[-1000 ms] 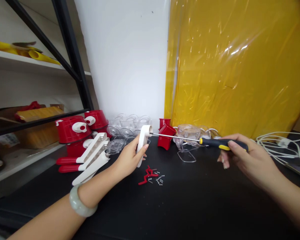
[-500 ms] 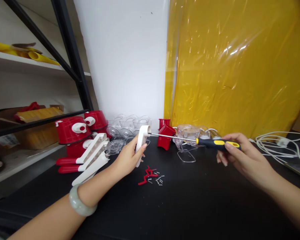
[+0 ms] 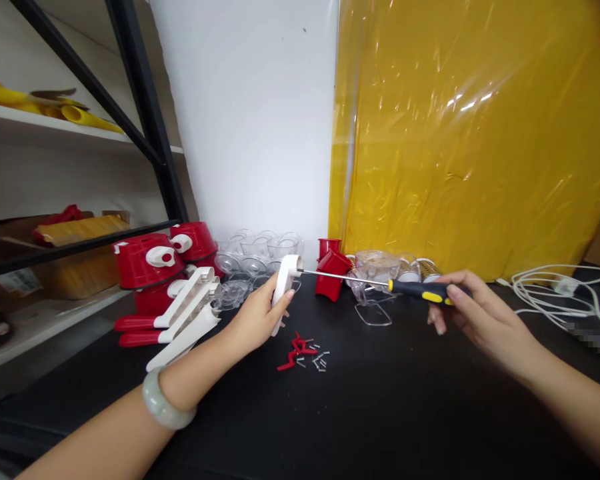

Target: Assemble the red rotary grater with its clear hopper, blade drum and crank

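My left hand (image 3: 260, 307) is closed around a white plastic handle piece (image 3: 286, 283), held upright above the table. In my right hand (image 3: 473, 310) is a screwdriver (image 3: 420, 291) with a black and yellow grip, lying nearly level. Its tip meets the side of the white piece near the top; whether a screw sits there is too small to tell. Below my left hand lie small red plastic parts (image 3: 300, 350) and several loose screws (image 3: 321, 362) on the black table (image 3: 380, 413).
Red housings (image 3: 147, 260) and white handles with red ends (image 3: 185, 307) stand at the left. Clear plastic cups (image 3: 255, 250), red hoppers (image 3: 330, 273) and clear parts (image 3: 375, 267) line the back. White cables (image 3: 555, 287) lie at the right, beside a shelf (image 3: 45, 120) across on the left.
The screwdriver's grip has turned in my right hand, and that hand has shifted slightly left. My left hand keeps the white piece in nearly the same place.
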